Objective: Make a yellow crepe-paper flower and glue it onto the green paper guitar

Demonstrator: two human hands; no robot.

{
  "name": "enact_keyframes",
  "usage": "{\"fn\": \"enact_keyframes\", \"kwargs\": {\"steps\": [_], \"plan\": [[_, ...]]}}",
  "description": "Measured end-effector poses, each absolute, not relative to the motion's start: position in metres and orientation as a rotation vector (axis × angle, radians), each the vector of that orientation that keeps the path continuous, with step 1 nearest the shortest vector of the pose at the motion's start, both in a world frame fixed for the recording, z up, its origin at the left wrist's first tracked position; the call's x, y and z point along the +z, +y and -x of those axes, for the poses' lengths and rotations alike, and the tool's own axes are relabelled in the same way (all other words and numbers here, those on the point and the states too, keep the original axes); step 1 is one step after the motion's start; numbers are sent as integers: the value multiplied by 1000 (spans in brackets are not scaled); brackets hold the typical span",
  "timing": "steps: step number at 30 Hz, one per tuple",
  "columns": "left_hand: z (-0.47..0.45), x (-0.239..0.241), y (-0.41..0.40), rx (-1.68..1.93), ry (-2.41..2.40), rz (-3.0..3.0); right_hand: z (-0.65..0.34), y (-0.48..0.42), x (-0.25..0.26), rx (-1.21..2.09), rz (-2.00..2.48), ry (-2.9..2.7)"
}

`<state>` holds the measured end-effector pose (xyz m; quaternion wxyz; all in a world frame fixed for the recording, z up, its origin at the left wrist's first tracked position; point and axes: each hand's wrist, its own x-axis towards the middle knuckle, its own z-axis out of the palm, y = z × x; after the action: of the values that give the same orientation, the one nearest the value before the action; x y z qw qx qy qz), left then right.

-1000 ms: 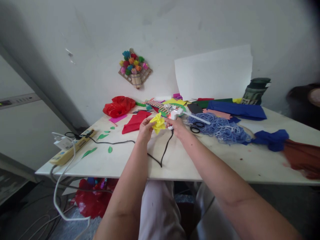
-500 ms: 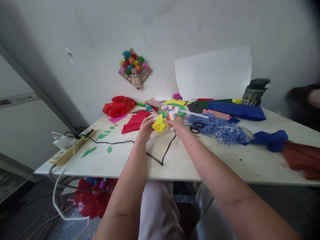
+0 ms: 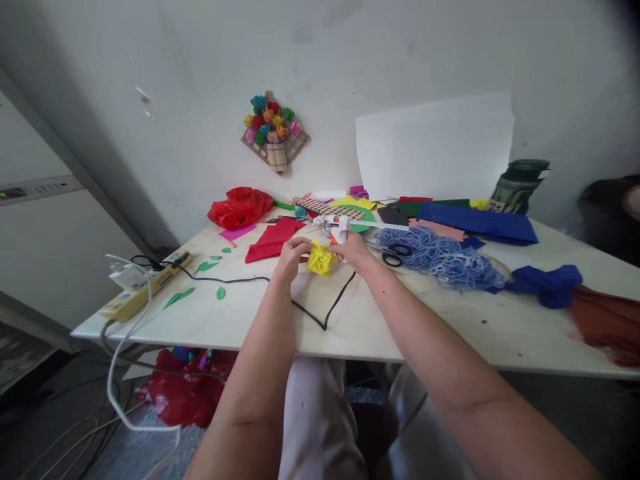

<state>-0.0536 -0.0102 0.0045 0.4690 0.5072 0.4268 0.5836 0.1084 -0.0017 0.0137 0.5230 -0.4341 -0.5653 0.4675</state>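
A crumpled yellow paper flower (image 3: 321, 259) is held just above the white table (image 3: 350, 320), between both hands. My left hand (image 3: 290, 257) pinches its left side with closed fingers. My right hand (image 3: 354, 250) is wrapped round a white glue gun (image 3: 340, 228) whose nozzle points down at the flower's right side. The gun's black cord (image 3: 320, 313) loops across the table toward me.
A power strip (image 3: 145, 287) with cables sits at the left table edge, green paper leaves (image 3: 200, 280) beside it. Red paper (image 3: 270, 241), a red bag (image 3: 239, 207), black scissors (image 3: 395, 255), blue rubber bands (image 3: 440, 257) and blue paper (image 3: 475, 220) lie behind. Another person (image 3: 613, 213) is at far right.
Both hands have lowered the yellow flower closer to the table, and the glue gun has tilted down onto it. The view has shifted slightly.
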Motion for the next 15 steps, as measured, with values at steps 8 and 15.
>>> {"fn": "enact_keyframes", "kwargs": {"steps": [8,15], "plan": [[56,3,-9,1453,985,-1242,-107,3,11,1052,1033,-1316],[49,7,-13,1364,1033,-1398,-105,4,11,1024,1076,-1344]]}}
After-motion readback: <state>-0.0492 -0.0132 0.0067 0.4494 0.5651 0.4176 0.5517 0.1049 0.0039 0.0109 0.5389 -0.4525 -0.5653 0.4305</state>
